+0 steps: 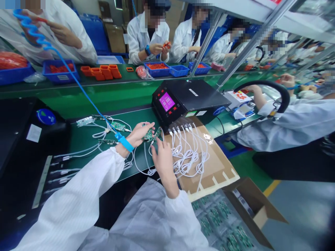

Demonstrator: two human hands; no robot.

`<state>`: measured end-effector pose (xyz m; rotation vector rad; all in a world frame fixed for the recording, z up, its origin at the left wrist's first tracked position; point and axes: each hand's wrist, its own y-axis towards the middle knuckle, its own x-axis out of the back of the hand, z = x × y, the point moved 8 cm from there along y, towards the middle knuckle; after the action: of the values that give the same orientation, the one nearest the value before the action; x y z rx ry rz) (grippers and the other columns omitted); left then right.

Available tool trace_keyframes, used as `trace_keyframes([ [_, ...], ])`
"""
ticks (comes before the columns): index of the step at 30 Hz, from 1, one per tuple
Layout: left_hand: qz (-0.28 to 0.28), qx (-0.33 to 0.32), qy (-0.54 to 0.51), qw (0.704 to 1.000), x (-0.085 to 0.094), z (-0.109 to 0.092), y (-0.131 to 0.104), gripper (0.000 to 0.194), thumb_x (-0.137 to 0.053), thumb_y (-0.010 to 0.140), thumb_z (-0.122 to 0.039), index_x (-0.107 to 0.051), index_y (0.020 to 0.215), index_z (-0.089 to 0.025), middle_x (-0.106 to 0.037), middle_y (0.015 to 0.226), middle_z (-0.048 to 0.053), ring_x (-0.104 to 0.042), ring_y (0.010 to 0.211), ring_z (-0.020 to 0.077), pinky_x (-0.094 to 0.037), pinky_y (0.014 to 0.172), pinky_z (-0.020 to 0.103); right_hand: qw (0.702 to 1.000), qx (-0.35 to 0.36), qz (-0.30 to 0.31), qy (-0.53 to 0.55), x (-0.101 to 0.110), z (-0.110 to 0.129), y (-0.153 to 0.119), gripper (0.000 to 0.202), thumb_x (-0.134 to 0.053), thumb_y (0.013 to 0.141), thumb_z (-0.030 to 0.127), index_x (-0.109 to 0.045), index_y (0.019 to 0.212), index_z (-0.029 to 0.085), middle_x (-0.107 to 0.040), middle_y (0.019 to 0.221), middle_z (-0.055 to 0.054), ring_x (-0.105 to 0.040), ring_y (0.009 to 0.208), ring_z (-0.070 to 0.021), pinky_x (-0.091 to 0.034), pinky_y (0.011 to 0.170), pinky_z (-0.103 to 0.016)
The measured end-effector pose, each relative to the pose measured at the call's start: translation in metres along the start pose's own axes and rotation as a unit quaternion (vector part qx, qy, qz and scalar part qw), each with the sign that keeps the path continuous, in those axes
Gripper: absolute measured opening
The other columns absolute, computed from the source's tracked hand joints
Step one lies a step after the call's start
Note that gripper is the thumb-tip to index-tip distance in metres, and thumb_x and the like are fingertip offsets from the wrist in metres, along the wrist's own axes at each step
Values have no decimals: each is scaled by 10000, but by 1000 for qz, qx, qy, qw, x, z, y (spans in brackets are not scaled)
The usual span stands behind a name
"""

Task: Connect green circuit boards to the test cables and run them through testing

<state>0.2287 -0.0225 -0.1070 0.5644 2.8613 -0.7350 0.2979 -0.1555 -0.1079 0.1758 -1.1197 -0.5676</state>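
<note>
My left hand (142,134), with a blue wrist strap (126,143) and coiled cord, is closed around green circuit boards (148,135). Their exact number is hard to make out. Close by, my right hand (162,157) has its index fingertip at the lower edge of a tilted board, with thumb and index apart. A white cable (150,149) runs up to the boards between my hands. To the left on the green bench lie more circuit boards (118,126) with white cables plugged in.
A black tester (193,97) with a lit screen stands ahead, white cables (190,157) fanning from it over cardboard (220,167). Another black box (28,139) stands left. Bagged boards (222,216) lie below right. Co-workers sit opposite, behind blue bins (158,71); a sleeve (293,122) reaches in at right.
</note>
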Motion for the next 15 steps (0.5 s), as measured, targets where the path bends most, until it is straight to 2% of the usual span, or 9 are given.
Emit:
trace_keyframes([
  [3,29,44,-107,993,-10,-3,-12,202,-596,998,-112,-601,796,-110,-672,692,49,-613,535,106,-515,548,243,999,-2,-50,-19,39,-11,-36,241,-495,1079,289,-703,1081,166,-666,963,-106,-638,881,-236,-509,809,-356],
  [5,38,51,-139,988,-16,-5,-18,248,-587,987,-70,-618,742,-87,-678,666,72,-645,571,123,-527,573,242,998,16,-46,-46,48,-15,-60,233,-542,1065,293,-700,940,177,-616,885,-73,-598,797,-206,-480,738,-319],
  [9,54,67,-150,985,-33,1,-27,290,-583,939,36,-639,668,-52,-691,648,101,-680,615,132,-555,661,239,993,58,-41,-96,37,-17,-91,231,-600,1035,278,-694,850,175,-555,823,-55,-539,773,-203,-463,713,-315],
  [12,67,75,-142,985,-45,6,-30,301,-571,910,92,-645,648,-36,-700,653,110,-690,613,133,-567,689,246,991,59,-33,-115,24,-20,-96,231,-583,1037,244,-691,845,174,-556,829,-63,-524,776,-209,-452,698,-319],
  [15,72,74,-146,984,-49,9,-31,319,-560,904,110,-641,634,-39,-696,641,101,-693,607,131,-574,699,248,990,61,-29,-123,21,-23,-94,215,-570,1040,217,-687,865,175,-569,850,-69,-532,786,-209,-450,702,-318],
])
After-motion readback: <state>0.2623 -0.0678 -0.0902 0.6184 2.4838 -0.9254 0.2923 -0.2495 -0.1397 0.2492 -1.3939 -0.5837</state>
